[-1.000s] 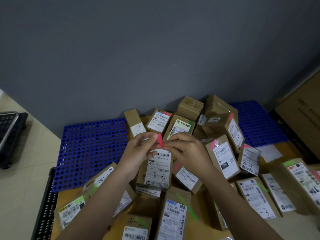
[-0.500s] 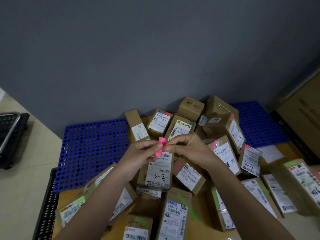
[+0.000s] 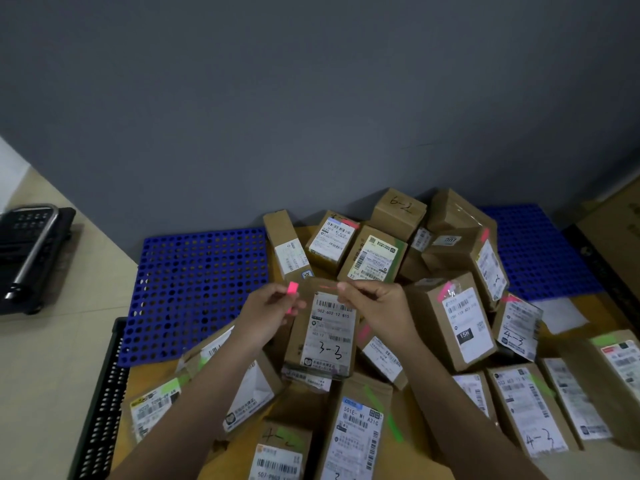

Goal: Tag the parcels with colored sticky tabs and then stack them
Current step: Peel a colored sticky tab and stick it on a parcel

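Observation:
Many brown cardboard parcels lie in a heap, most with white labels and pink or green tabs. The one marked "3-3" [image 3: 325, 336] lies in the middle, just under my hands. My left hand [image 3: 268, 308] pinches a small pad of pink sticky tabs [image 3: 292, 292] at its top left corner. My right hand [image 3: 375, 303] pinches a single thin pink tab [image 3: 329, 288], seen edge-on, above the top edge of that parcel. The two hands are apart.
A blue perforated pallet [image 3: 197, 289] lies left of the heap, another blue pallet [image 3: 536, 251] at the back right. A black crate edge [image 3: 104, 403] runs along the lower left. A black trolley [image 3: 31, 251] stands far left. A large carton [image 3: 613, 247] is at the right. A grey wall stands behind.
My hands were together on the pink pad; they have drawn apart, the left keeping the pad and the right coming away with one tab.

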